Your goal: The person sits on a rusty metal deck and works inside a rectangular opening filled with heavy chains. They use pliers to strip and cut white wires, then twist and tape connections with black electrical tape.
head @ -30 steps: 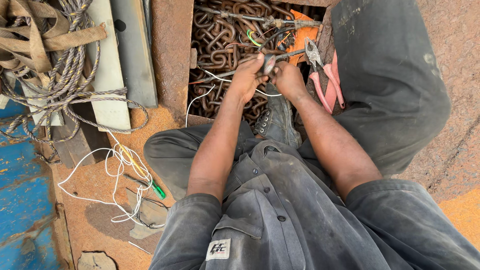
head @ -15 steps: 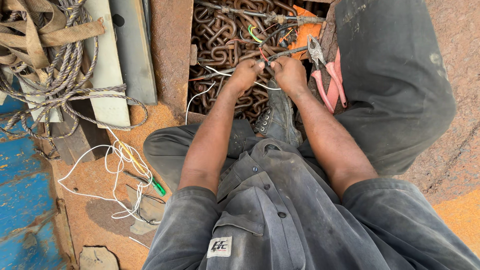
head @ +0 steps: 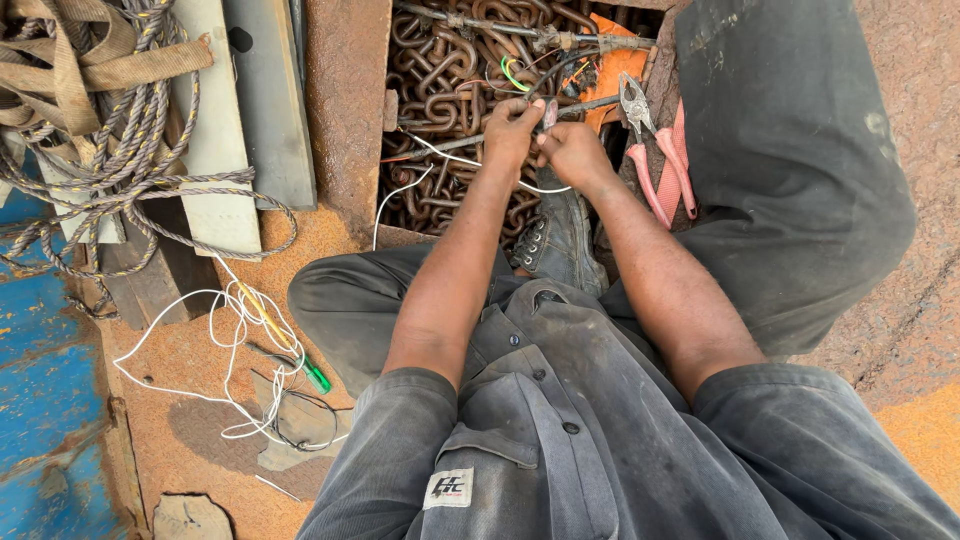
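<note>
A small white rectangular patch (head: 451,488) with dark marks sits on the grey shirt, well below the pit of rusty chain (head: 440,75) that serves as landmark here. Over the chain, the left hand (head: 512,125) and the right hand (head: 570,152) meet, fingers pinched shut on a thin cable (head: 553,72) that runs across the pit; a white wire (head: 450,152) trails from them toward the pit's near edge. Red-handled pliers (head: 650,150) lie just right of the chain, a green-handled screwdriver (head: 305,365) and loose white wire well below-left of it. Compared with half a second ago, both hands have shifted slightly right and upward over the chain, still gripping.
</note>
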